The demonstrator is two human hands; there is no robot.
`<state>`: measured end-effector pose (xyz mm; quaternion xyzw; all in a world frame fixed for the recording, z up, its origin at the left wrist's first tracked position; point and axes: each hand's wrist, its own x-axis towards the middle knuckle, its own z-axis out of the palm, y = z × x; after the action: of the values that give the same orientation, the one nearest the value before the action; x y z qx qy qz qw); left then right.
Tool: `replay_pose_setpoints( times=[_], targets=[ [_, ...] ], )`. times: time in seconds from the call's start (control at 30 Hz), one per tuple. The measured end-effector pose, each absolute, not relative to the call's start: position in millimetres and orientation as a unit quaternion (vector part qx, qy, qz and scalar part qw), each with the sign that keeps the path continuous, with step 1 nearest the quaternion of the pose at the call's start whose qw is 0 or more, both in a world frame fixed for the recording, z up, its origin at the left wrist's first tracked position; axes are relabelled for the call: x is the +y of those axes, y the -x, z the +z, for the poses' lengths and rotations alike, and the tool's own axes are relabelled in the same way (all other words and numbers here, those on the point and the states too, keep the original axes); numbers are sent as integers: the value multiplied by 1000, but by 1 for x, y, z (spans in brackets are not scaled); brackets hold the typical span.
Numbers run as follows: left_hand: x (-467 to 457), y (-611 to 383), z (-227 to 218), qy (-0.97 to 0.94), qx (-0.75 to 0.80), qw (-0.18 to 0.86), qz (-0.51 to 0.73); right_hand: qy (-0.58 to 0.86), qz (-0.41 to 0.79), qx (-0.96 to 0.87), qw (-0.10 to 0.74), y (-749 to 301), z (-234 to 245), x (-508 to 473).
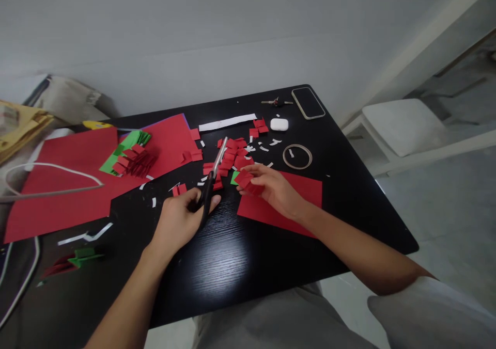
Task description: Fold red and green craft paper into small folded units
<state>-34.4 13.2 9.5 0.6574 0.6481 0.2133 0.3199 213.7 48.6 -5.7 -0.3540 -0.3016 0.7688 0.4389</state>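
My left hand (180, 217) is closed around the black handles of a pair of scissors (208, 188), whose blades point away from me over small red paper pieces (232, 153). In my right hand (277, 189), a folded red paper piece (248, 183) is held between thumb and fingers. A bit of green paper (234, 178) shows just left of that piece. Beneath my right hand lies a red paper sheet (298, 209), partly covered by the hand and forearm.
Large red sheets (70, 184) and folded green paper (126, 145) lie to the left, near a white cable (58, 168). White paper scraps, a ring (297, 157), a white earbud case (279, 125), keys (277, 101) and a phone (308, 102) are on the right. A white chair (401, 127) stands beyond the table.
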Motion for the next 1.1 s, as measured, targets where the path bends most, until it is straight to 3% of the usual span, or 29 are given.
replay_pose_setpoints(
  times=[0.4, 0.8, 1.1],
  targets=[
    [8, -2, 4, -466, 553, 564, 398, 341, 738, -452, 367, -209, -10, 31],
    [5, -8, -2, -456, 536, 542, 460, 360, 735, -458, 347, -205, -12, 31],
    [12, 1, 2, -473, 546, 535, 439, 350, 806, -403, 256, -205, -10, 30]
  ],
)
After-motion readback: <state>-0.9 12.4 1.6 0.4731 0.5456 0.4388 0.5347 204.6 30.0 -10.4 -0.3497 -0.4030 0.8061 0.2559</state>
